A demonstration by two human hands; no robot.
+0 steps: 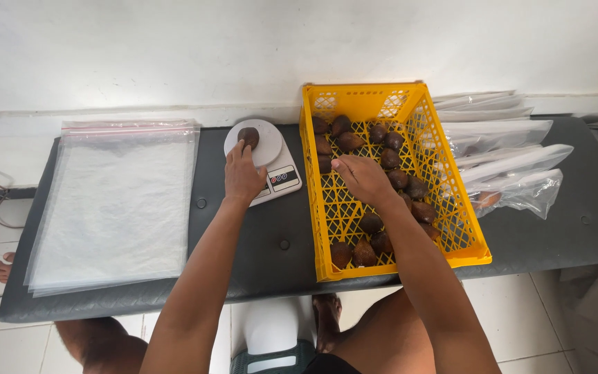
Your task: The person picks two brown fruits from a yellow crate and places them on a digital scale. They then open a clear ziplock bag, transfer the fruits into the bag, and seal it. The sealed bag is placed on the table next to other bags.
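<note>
Head view of a weighing station on a padded dark bench (257, 256). At left, a stack of clear plastic bags (115, 201) lies flat and unfilled. Next, a small white kitchen scale (278, 170) carries one brown scaly fruit (248, 136) on its round platform; the left hand (242, 173) rests on the scale, fingers loosely curled, fingertips touching the fruit but not enclosing it. To the right, a yellow plastic crate (396, 93) holds many more such fruits; the right hand (361, 176) reaches into it, fingers bent over the fruit, whether it grips one cannot be told. Farther right lie several clear bags (513, 163), at least one apparently filled with fruit. Judged thus, the work is partly done: most fruit remains in the crate. A white wall stands behind; pale floor tiles lie below.
</note>
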